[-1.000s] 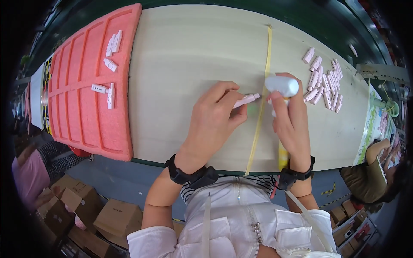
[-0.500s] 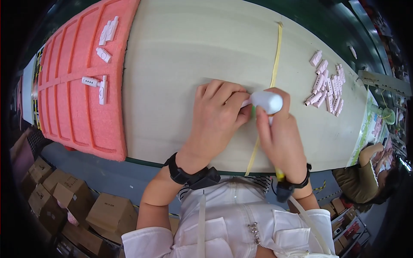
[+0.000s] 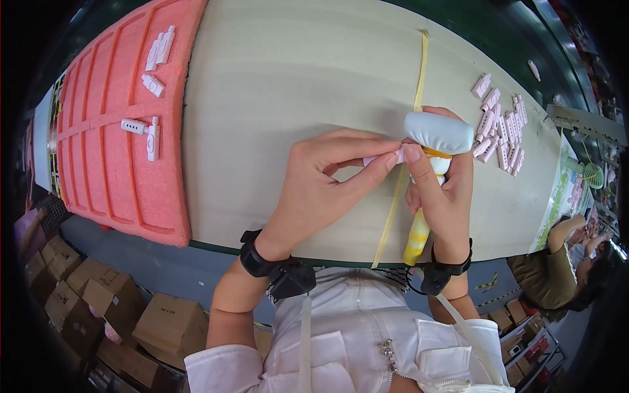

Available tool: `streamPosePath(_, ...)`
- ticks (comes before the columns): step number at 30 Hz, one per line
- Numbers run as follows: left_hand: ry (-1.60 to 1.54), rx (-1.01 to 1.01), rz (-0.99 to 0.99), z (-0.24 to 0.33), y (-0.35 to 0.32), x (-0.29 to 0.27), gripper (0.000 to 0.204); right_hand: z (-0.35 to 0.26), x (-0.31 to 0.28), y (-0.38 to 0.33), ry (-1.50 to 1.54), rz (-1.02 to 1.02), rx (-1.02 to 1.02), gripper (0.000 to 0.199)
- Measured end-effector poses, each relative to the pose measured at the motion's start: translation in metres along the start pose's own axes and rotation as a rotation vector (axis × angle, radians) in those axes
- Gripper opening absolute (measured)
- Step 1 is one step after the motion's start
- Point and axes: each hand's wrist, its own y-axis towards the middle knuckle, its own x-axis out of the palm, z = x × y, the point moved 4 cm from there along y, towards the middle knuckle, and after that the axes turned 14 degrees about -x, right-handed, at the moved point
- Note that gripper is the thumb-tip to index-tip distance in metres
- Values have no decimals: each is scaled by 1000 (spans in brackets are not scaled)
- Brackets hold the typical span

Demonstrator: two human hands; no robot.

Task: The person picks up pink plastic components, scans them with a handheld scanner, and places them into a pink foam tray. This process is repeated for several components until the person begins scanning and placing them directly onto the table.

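Observation:
My left hand (image 3: 314, 180) pinches a small pale pink plastic piece (image 3: 373, 160) between thumb and fingers above the worktable. My right hand (image 3: 452, 203) is wrapped round a hammer (image 3: 438, 133), whose head is covered in pale blue-white cloth bound with a yellow band. Its handle, wrapped in white and yellow, points down toward me. The right thumb also touches the right end of the pink piece, so both hands meet there. Fingers hide most of that piece.
Several pink plastic pieces (image 3: 503, 134) lie in a pile at the right of the grey-topped table (image 3: 282, 72). On the left, a red-pink foam tray (image 3: 95, 157) bears several more. A yellow tape strip (image 3: 421, 72) crosses the table. Cardboard boxes (image 3: 171, 321) stand on the floor; another person (image 3: 547, 275) sits at right.
The hammer has swung upright-headed to the right, away from the left fingers. My left hand has lifted the pink piece off the tabletop, and my right thumb now touches it.

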Motion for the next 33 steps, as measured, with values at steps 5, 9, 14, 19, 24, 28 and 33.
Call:
streamPosePath(5, 179, 24, 23, 5, -1, -1, 24, 5, -2, -1, 7, -45, 14, 48)
streamPosePath(9, 175, 16, 17, 5, 0, -1, 24, 7, -3, 1, -44, -58, -99, 50)
streamPosePath(14, 144, -58, 17, 7, -1, 0, 21, 10, -1, 1, -114, -46, -102, 51)
streamPosePath(19, 621, 129, 325, 53, 16, -50, 23, 11, -1, 3, -70, -43, -45, 53)
streamPosePath(24, 1260, 440, 1112, 131, 46, -179, 26, 15, 0, 5, -100, -90, -63, 53)
streamPosePath(28, 1449, 130, 1244, 140, 82, -221, 22, 17, -1, 7, -106, -111, -78, 53)
streamPosePath(33, 1371, 768, 793, 153, 188, -176, 20, 18, -5, 9, -133, -126, -63, 52)
